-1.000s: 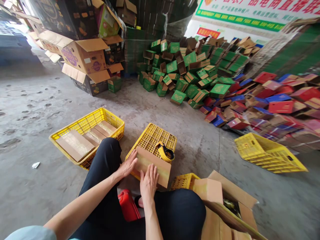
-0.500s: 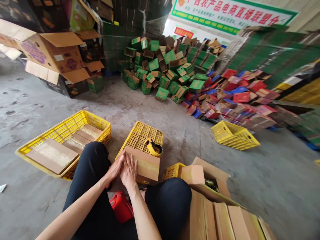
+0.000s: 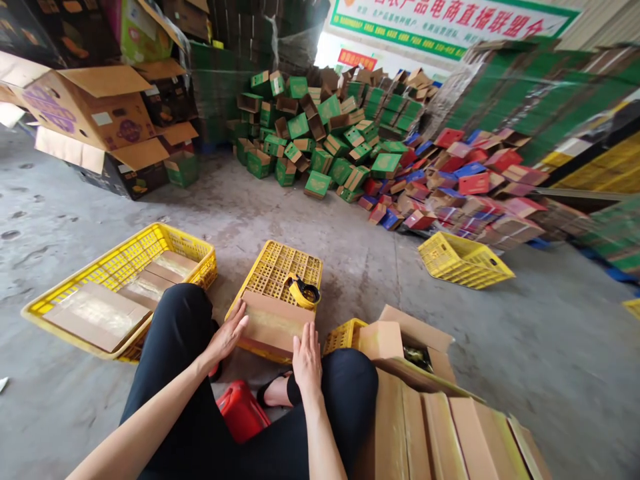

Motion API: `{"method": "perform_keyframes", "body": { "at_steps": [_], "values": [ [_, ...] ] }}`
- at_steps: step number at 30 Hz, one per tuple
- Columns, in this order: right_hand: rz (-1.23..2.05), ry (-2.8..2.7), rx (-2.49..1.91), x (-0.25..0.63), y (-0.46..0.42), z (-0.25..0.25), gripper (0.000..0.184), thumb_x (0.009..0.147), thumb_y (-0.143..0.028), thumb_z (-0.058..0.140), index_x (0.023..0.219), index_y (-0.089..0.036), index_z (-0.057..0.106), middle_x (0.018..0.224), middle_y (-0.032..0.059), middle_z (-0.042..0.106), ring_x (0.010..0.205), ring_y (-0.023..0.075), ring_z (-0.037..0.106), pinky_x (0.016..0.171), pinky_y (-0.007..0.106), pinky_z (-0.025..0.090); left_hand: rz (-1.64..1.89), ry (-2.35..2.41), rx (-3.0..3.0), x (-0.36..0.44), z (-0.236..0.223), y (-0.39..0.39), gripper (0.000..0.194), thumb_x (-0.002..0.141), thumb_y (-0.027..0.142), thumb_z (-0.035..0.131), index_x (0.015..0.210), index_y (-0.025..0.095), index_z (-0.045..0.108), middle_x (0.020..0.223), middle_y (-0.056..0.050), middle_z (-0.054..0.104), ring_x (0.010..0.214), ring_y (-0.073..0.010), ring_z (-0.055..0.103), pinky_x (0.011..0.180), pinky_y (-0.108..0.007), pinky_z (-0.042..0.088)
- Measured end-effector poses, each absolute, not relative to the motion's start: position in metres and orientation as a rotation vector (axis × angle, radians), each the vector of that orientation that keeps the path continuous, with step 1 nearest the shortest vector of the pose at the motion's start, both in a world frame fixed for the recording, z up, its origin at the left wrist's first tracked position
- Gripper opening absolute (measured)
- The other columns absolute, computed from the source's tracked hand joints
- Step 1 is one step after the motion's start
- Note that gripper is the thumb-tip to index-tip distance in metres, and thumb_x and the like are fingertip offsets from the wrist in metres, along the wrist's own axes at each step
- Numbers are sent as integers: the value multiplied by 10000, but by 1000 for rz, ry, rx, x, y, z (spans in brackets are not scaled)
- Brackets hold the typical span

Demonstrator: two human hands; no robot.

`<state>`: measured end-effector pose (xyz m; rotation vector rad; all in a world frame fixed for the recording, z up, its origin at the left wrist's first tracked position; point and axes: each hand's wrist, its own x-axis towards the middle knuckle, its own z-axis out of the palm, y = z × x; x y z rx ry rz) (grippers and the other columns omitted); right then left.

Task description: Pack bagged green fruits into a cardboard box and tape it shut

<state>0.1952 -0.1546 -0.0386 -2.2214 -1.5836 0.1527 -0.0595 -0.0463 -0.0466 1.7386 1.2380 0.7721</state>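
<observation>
A closed cardboard box (image 3: 274, 323) with a strip of tape along its top lies on an upturned yellow crate (image 3: 281, 260). My left hand (image 3: 227, 339) rests at the box's left end, fingers stretched out. At the opposite end, my right hand (image 3: 307, 360) is flat with its fingers straight, touching or just beside the box's near right corner. Neither hand is wrapped round anything. Just behind the box, a yellow and black tape dispenser (image 3: 303, 292) sits on the crate.
On the left, a yellow basket (image 3: 207, 257) holds several taped boxes. By my right knee stand an open carton (image 3: 385, 341) with dark contents and a row of cardboard boxes (image 3: 445, 433). A red object (image 3: 243, 410) lies between my legs. Another yellow crate (image 3: 465, 263) is farther right.
My right hand moved left across the box to meet the left hand, then back to the right end. My left hand stayed near the left end. The view swung right.
</observation>
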Motion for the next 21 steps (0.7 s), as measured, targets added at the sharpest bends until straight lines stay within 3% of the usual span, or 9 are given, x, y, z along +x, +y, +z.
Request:
{"method": "perform_keyframes", "body": {
  "at_steps": [4,8,15,21],
  "values": [
    [233,-1386,-2093,211,-155,-50,892,1053,-684,222,1577,-9,480,1585,264,531,1456,328,562,1173,449,498,747,1267,1792,-59,-51,-45,799,1054,741,310,1644,215,427,1740,-100,330,1627,-281,260,1326,-470,255],
    [446,-1181,-2112,225,-149,-50,871,966,-728,395,1484,-62,613,1384,228,714,1290,352,695,1084,458,561,750,1274,1808,-59,-56,-45,788,1051,734,346,1652,228,406,1742,-93,330,1629,-280,251,1326,-459,260],
    [578,-1106,-2035,228,-143,-46,891,919,-709,440,1575,-111,520,1539,185,606,1387,336,627,1129,463,529,737,1291,1836,-59,-58,-45,763,1059,704,339,1665,243,379,1757,-84,294,1631,-277,243,1323,-481,260],
    [458,-1098,-2007,219,-148,-45,872,912,-711,471,1495,-76,601,1483,214,648,1356,346,649,1141,471,522,714,1288,1851,-59,-57,-46,798,1050,715,335,1677,223,348,1779,-88,223,1635,-281,219,1328,-473,237]
  ]
}}
